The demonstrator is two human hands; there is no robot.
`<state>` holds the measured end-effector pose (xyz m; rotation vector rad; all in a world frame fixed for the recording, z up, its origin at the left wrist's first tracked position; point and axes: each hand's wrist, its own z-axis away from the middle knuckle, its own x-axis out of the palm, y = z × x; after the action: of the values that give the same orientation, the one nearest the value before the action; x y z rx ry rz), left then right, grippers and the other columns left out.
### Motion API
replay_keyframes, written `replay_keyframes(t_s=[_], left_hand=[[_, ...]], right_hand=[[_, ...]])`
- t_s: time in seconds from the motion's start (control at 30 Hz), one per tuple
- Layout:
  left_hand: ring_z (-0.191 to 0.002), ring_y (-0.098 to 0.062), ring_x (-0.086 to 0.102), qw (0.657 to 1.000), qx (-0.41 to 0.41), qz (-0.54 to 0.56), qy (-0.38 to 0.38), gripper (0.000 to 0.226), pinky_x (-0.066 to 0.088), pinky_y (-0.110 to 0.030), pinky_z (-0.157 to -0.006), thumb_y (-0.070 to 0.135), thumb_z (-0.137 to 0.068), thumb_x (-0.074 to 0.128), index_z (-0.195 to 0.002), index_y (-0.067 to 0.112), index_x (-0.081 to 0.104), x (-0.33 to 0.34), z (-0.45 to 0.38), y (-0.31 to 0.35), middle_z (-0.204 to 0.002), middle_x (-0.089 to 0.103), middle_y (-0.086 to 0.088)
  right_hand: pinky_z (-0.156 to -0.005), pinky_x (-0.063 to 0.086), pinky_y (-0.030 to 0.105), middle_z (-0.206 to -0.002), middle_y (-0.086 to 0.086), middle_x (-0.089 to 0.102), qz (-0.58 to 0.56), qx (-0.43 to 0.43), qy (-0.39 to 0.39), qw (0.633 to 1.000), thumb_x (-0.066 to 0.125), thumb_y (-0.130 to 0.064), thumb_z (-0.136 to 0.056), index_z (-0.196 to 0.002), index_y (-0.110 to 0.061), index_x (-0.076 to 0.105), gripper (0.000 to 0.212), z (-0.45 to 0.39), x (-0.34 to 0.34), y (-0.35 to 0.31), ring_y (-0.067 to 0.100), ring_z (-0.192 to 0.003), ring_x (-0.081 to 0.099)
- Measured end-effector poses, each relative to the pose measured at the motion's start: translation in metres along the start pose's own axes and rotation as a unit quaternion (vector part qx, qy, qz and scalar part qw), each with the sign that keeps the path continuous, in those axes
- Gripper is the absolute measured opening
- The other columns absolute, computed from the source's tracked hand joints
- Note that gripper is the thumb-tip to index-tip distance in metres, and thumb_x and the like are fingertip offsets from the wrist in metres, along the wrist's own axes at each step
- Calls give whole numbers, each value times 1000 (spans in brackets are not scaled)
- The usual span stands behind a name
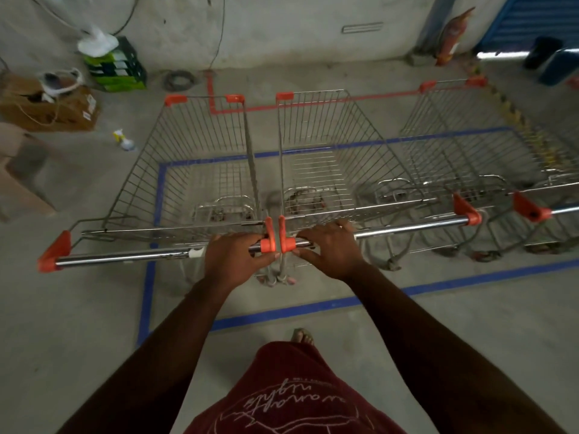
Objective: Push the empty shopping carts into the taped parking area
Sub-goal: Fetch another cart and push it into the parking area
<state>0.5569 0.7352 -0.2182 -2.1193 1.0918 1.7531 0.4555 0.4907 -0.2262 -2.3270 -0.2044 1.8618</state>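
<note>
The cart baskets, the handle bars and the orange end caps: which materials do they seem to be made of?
The grey wire cart baskets look like dull plated steel wire: thin welded grid rods. The shiny silver handle bars seem to be chromed metal tube, with a bright highlight along them. The orange end caps are probably moulded plastic: matte, solid colour, rounded edges.

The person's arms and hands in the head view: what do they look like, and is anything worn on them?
The left hand and the right hand are bare: no gloves, rings, watch or bands are visible. Both forearms are uncovered as far as the frame shows, with no sleeve in view. Below them hangs a dark red garment with a pale line-drawn print and lettering.
</note>
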Motion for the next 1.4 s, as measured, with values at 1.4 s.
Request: replay_keyframes(t_s=[1.4], left_hand=[[-75,-9,71,997,-62,-7,-54,59,50,-29,-75,87,-70,61,-107,43,76,5,-16,41,-83,77,13]], right_hand=[[-101,33,43,-96,-11,75,-40,3,-16,999,45,-80,-89,-106,-35,73,56,-7,-2,28,18,-95,67]])
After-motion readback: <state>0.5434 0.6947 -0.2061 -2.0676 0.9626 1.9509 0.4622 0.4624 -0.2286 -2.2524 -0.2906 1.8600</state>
